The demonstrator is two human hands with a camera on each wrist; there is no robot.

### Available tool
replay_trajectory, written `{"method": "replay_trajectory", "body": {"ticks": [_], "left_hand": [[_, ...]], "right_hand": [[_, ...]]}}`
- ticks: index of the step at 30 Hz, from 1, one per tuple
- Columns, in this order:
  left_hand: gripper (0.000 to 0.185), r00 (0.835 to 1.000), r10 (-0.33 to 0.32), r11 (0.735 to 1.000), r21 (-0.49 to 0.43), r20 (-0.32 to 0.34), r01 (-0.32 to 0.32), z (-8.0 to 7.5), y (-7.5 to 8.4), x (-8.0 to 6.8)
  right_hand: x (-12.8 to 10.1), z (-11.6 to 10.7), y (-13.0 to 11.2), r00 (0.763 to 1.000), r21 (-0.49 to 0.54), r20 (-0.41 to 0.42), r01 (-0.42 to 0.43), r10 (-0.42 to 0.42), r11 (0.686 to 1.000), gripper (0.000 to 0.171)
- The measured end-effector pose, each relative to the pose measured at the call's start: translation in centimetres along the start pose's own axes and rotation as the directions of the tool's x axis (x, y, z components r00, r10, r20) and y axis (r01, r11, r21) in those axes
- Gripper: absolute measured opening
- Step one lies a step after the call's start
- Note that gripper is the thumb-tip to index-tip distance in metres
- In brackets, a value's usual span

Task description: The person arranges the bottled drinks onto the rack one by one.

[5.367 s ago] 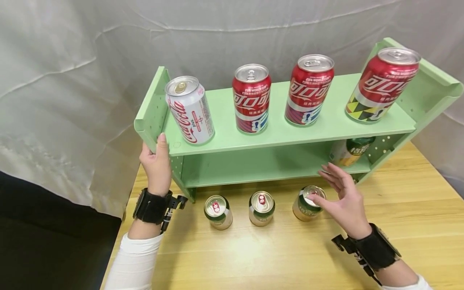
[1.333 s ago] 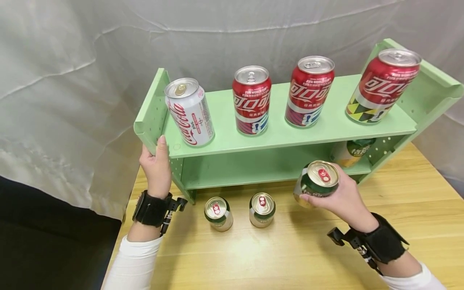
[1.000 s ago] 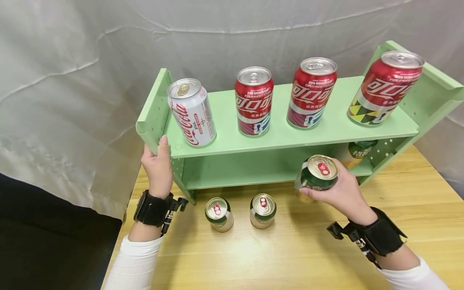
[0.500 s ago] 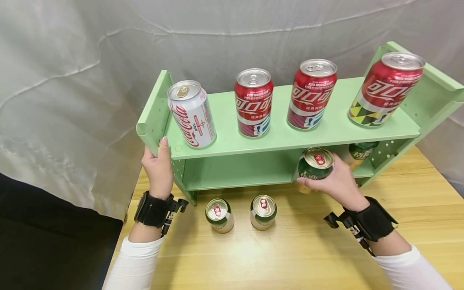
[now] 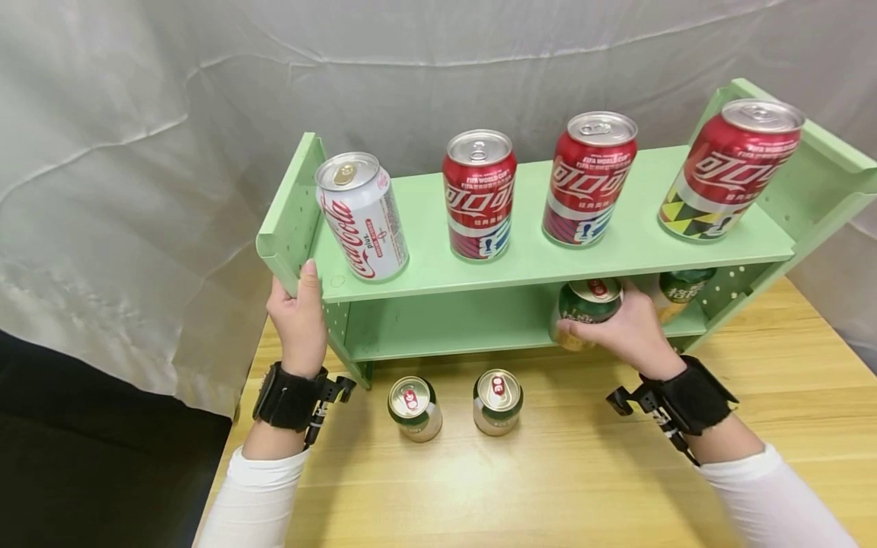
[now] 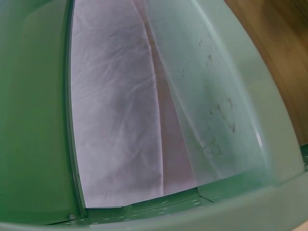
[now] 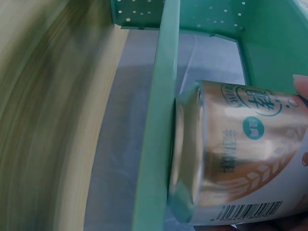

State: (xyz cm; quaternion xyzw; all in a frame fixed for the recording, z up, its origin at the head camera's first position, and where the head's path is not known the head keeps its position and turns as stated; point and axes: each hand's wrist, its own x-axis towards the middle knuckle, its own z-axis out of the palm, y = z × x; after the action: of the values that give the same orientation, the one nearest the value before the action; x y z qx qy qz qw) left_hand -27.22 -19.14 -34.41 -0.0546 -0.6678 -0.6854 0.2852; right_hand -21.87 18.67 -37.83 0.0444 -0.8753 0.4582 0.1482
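Observation:
My left hand [image 5: 298,323] grips the left side panel [image 5: 291,213] of a green metal shelf rack, thumb on the inner side. With my right hand [image 5: 633,335] I hold a green-and-gold drink can [image 5: 585,308] upright at the front of the lower shelf [image 5: 452,323]. Its top reaches just under the upper shelf's front edge. In the right wrist view the can's base [image 7: 185,149] is right at the shelf's green front lip [image 7: 159,125]. A matching can [image 5: 681,289] stands at the lower shelf's right end, partly hidden by my hand.
Two more green-and-gold cans [image 5: 414,407] [image 5: 498,402] stand on the wooden table [image 5: 479,495] before the rack. On the upper shelf stand a white Coca-Cola can [image 5: 363,217] and three red cola cans [image 5: 479,194]. Grey cloth [image 5: 411,46] hangs behind.
My right hand has taken the rightmost can from the table, lifted it, and moved it forward to the lower shelf. The left hand keeps its hold on the rack.

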Motion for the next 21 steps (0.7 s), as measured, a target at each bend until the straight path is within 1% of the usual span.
{"method": "replay_trajectory", "body": {"ticks": [3, 5, 9, 13, 15, 17, 19, 21], "left_hand": [[0.039, 1.000, 0.001, 1.000, -0.006, -0.002, -0.001, 0.0, 0.0, 0.0], [0.039, 1.000, 0.003, 1.000, -0.010, -0.001, -0.003, 0.0, -0.1, -0.1], [0.040, 1.000, 0.005, 1.000, -0.009, 0.010, -0.005, 0.0, -0.1, -0.1], [0.040, 1.000, 0.008, 1.000, -0.001, 0.012, -0.008, -0.1, -0.1, -0.2], [0.040, 1.000, 0.009, 1.000, 0.007, 0.011, -0.009, -0.1, -0.1, -0.2], [0.040, 1.000, 0.007, 1.000, 0.014, 0.013, -0.007, -0.2, -0.1, -0.2], [0.040, 1.000, 0.006, 1.000, 0.019, 0.015, -0.007, -0.2, -0.1, -0.1], [0.040, 1.000, 0.006, 1.000, 0.018, 0.015, -0.006, -0.2, -0.1, 0.0]], "right_hand": [[0.5, -0.1, 0.1, 0.999, 0.026, 0.041, 0.019, -0.020, 0.999, 0.085], [0.9, -0.2, 0.2, 0.998, 0.042, 0.058, 0.015, -0.018, 0.999, 0.087], [1.3, -0.1, 0.3, 0.998, 0.066, 0.062, -0.004, 0.000, 0.998, 0.093], [1.7, 0.1, 0.6, 0.997, 0.145, 0.078, -0.030, 0.019, 0.989, 0.094], [2.1, 0.2, 0.8, 0.995, 0.225, 0.095, -0.031, 0.010, 0.974, 0.093], [2.4, 0.2, 0.9, 0.993, 0.315, 0.114, -0.018, -0.019, 0.949, 0.094], [2.7, 0.2, 1.0, 0.989, 0.405, 0.135, -0.006, -0.054, 0.914, 0.097], [3.0, 0.2, 1.0, 0.984, 0.479, 0.162, -0.016, -0.071, 0.878, 0.100]]}}
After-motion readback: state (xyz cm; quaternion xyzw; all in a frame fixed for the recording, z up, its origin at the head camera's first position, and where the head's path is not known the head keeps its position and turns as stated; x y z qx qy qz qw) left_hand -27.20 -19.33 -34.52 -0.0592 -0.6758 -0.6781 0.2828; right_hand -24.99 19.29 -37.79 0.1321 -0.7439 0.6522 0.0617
